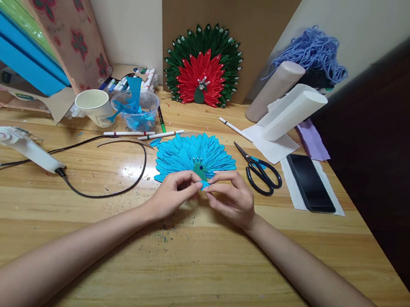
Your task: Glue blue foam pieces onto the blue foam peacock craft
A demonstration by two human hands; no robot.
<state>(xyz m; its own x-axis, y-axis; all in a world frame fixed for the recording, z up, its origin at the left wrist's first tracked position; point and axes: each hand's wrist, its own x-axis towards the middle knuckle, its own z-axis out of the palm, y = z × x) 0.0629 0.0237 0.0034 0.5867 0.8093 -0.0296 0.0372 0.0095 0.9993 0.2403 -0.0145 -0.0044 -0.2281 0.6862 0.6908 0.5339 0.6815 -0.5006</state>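
Note:
Between the fingertips of my left hand and my right hand is a small piece of blue paper. Both hands are closed in a pinch on it. Just behind them lies a blue paper peacock, its fan of petal-shaped pieces spread out, with a green body that my fingers partly cover. Black-handled scissors rest to the right of the peacock, blades pointing away to the left, near a blue scrap.
A glue gun with its black cable lies at left. A paper cup, a plastic bowl of blue scraps and markers stand behind. A red-and-green peacock leans at the back. Paper rolls and a phone are at right.

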